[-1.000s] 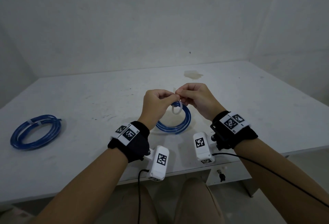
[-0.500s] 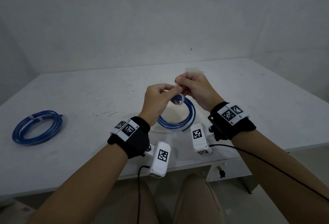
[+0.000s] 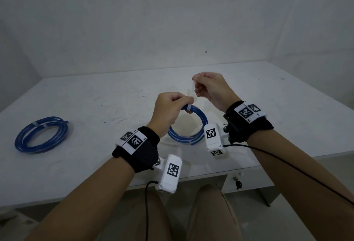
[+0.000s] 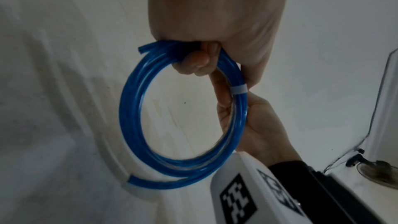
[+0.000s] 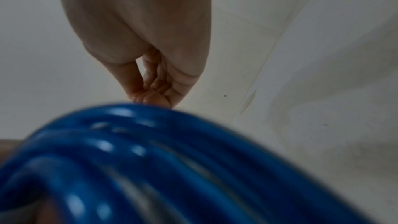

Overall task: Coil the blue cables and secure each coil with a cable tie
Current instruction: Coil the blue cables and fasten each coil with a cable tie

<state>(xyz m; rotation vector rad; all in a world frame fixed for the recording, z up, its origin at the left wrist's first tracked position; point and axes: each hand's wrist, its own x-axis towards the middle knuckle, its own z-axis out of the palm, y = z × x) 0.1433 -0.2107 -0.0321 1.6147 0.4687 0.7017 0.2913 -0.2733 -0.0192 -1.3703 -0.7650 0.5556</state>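
Note:
My left hand [image 3: 172, 106] grips the top of a blue cable coil [image 3: 199, 125] and holds it upright above the table. In the left wrist view the curled fingers [image 4: 193, 64] wrap the coil [image 4: 133, 125], and a white cable tie [image 4: 238, 90] sits tight around its strands just below them. My right hand [image 3: 203, 87], up and to the right of the left, pinches the tie's free tail [image 3: 192, 87] and holds it raised. The right wrist view shows the blurred coil [image 5: 150, 168] close to the lens below the pinched fingers [image 5: 150, 94].
A second blue coil [image 3: 41, 135] with a white tie around it lies flat at the left of the white table [image 3: 95, 102]. Walls close the back and right sides. The table's front edge runs just under my wrists, with my knees below it.
My right hand has risen up and away from the left with the tie's tail, and the loop has closed tight on the coil. The left hand has lifted the coil a little.

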